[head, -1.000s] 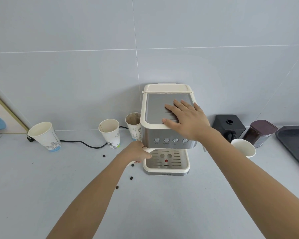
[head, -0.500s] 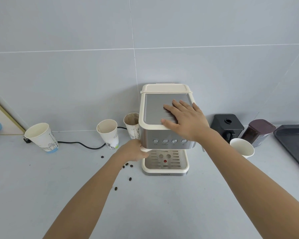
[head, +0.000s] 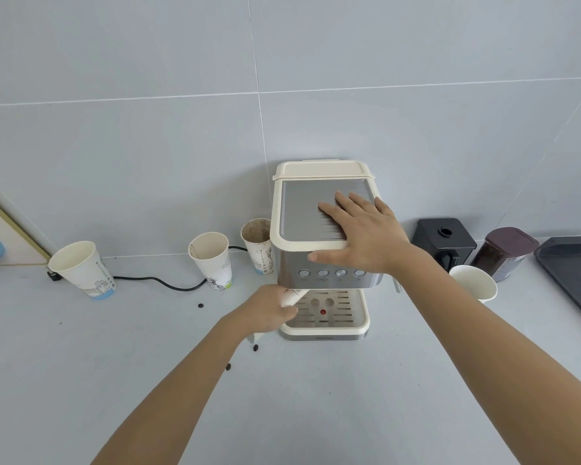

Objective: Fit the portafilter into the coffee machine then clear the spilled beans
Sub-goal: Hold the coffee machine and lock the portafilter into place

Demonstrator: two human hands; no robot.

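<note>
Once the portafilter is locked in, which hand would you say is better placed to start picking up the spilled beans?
The left hand, probably. It grips the cream portafilter handle just above the coffee beans scattered left of the coffee machine. The right hand lies flat on the machine's top, farther from them.

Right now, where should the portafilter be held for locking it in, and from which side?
By its cream handle, from the machine's left front: it juts out from under the coffee machine there, and the left hand already wraps it.
</note>
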